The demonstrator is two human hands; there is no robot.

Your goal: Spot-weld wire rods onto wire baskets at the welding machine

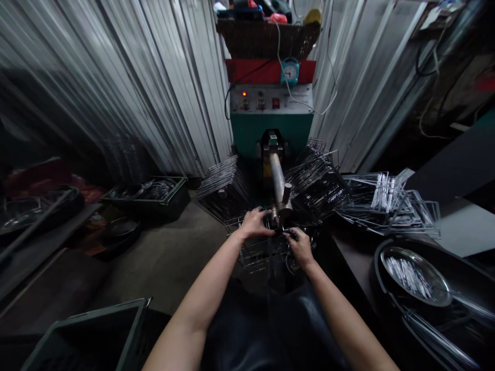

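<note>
The wire frame (253, 253) hung just below your hands, apparently kept there to meet the tip of the metal arm (277, 178); your left hand (255, 224) arched and your right hand (300, 246) bunched beside that tip, though I couldn't tell whether either pinched the wire. Beyond your grip, that arm blocked the straight reach between two wire stacks (319, 191), perhaps placed for easy fetching, while a round dish (443, 294) lay rightward.

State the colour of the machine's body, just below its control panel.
The body is dark green; the head view shows it best.
</note>
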